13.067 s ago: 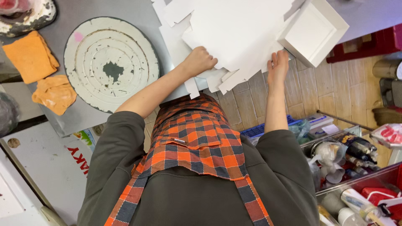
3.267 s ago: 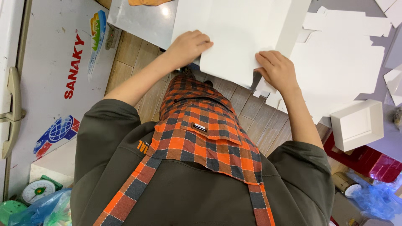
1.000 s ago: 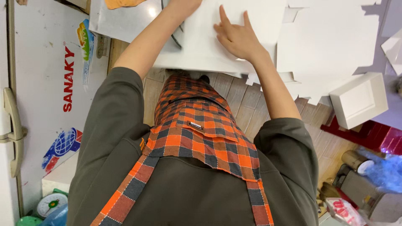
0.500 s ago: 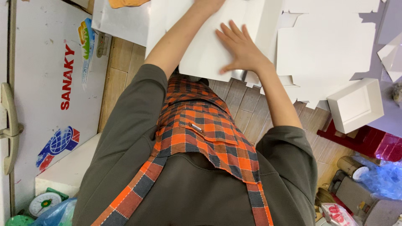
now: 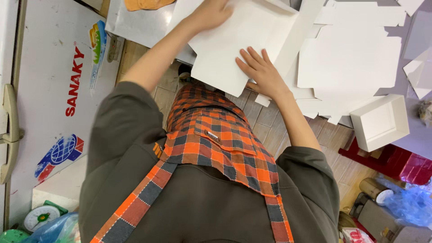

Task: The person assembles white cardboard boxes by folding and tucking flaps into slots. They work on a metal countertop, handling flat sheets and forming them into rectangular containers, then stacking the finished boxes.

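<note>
A flat white cardboard sheet (image 5: 225, 54) with folded side flaps lies on the edge of a grey metal table (image 5: 139, 27). My left hand (image 5: 211, 12) is curled on the sheet's upper part, near the top of the view. My right hand (image 5: 263, 74) lies flat on the sheet's lower right corner with its fingers spread. A long flap (image 5: 297, 33) stands up along the sheet's right side. I wear an orange and grey checked apron over a dark green top.
A pile of white cardboard blanks (image 5: 351, 63) lies to the right, with a folded white box (image 5: 380, 121) at its edge. An orange cloth (image 5: 144, 3) is at the top. A white chest freezer (image 5: 49, 99) stands left, a scale (image 5: 40, 217) below. Red crate (image 5: 400, 164).
Within the last second my right hand slid down the sheet toward its lower right corner and stays flat. My left hand keeps to the sheet's top. The view shifted slightly.
</note>
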